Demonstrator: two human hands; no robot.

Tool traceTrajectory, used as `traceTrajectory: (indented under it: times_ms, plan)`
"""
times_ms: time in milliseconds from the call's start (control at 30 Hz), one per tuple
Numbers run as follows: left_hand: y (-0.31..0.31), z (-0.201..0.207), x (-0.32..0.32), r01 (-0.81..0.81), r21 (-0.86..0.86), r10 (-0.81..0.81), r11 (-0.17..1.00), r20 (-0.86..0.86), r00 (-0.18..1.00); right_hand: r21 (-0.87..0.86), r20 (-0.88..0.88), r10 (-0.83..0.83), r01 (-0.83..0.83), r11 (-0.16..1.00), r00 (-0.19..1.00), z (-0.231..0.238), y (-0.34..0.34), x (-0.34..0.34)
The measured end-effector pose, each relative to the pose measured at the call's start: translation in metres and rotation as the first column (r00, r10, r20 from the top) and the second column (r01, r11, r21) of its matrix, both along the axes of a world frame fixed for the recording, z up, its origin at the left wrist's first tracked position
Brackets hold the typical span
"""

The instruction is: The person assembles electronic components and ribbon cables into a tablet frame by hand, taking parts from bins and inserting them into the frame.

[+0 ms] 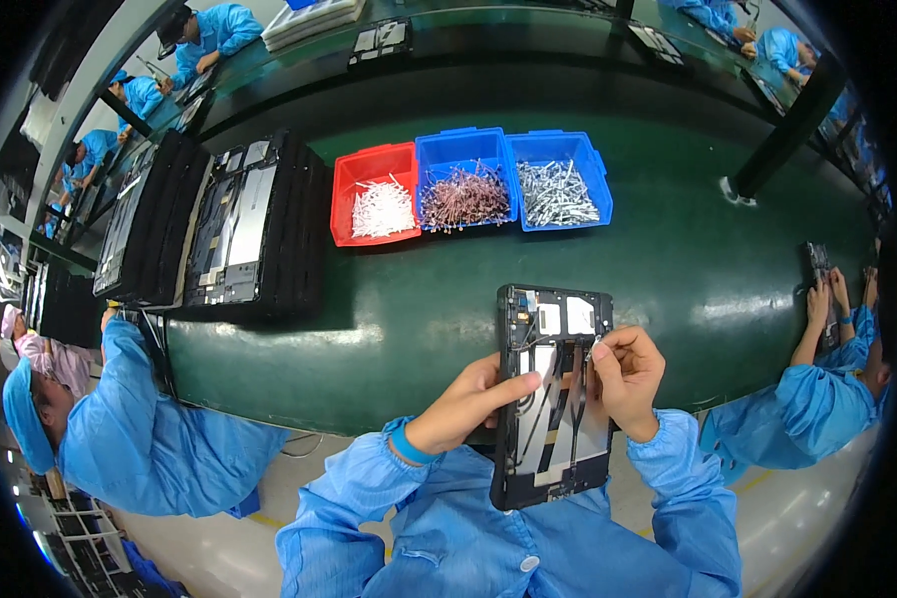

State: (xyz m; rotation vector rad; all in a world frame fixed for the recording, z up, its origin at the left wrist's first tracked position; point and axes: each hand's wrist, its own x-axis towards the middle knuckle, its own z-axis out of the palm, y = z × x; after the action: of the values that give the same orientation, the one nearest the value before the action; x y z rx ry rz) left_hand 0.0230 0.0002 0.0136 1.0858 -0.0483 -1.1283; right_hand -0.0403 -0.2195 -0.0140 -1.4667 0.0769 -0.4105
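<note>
My left hand point(468, 404) grips the left side of an opened tablet-like device point(551, 429), its thumb lying over the silver inside. The device has a black frame, silver plates and dark ribbon cables. It is held up in front of my body, near the table's front edge. At its upper right edge, my right hand point(630, 381) is closed in a pinch between thumb and forefinger. A tiny pale bit shows at those fingertips, too small to name. Above the device stand a red bin point(374, 240) of white parts, a blue bin point(463, 140) of brownish coiled parts and another blue bin point(553, 142) of silvery parts.
Stacks of similar open devices point(234, 229) in black trays stand at the left on the green table point(409, 319). A dark post point(787, 130) rises at the right. Co-workers in blue sit close at my left point(169, 439) and right point(797, 409).
</note>
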Motion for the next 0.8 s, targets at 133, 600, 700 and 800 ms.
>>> traceTrajectory:
  times_ms: [133,600,700,800]
  plan:
    - [-0.021,0.0,-0.008,-0.062,-0.045,0.067,0.997,0.127,0.99,-0.001,-0.014,0.028,-0.028,1.0,1.0,0.005,0.001,-0.002]
    - [-0.001,0.053,-0.013,-0.56,-0.237,0.41,0.794,0.889,0.205,0.091,0.232,0.475,-0.505,0.858,0.849,0.16,0.014,0.035]
    - [-0.003,0.024,-0.002,-0.593,-0.313,0.125,0.742,0.933,-0.336,0.191,0.208,0.575,-0.61,0.769,0.791,0.166,0.024,0.039]
    - [0.004,0.003,0.007,-0.57,-0.32,0.039,0.757,0.893,-0.449,0.237,0.26,0.591,-0.644,0.728,0.764,0.156,0.04,0.044]
